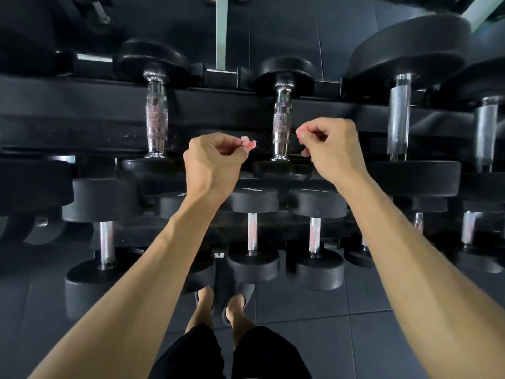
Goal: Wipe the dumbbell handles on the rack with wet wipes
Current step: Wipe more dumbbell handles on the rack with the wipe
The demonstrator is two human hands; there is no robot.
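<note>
A black rack (82, 110) holds rows of black dumbbells with chrome handles. My left hand (213, 160) pinches a small crumpled pink wipe (248, 142) just left of a knurled chrome handle (281, 124) on the upper row. My right hand (330, 143) is curled on the other side of that handle; a pink scrap (300, 130) shows at its fingertips. Neither hand touches the handle. Another knurled handle (156, 116) stands further left.
A lower row of smaller dumbbells (252, 233) sits below my forearms. Larger dumbbells (400, 113) fill the right of the upper row. My feet in dark slides (218, 299) stand on dark floor tiles right in front of the rack.
</note>
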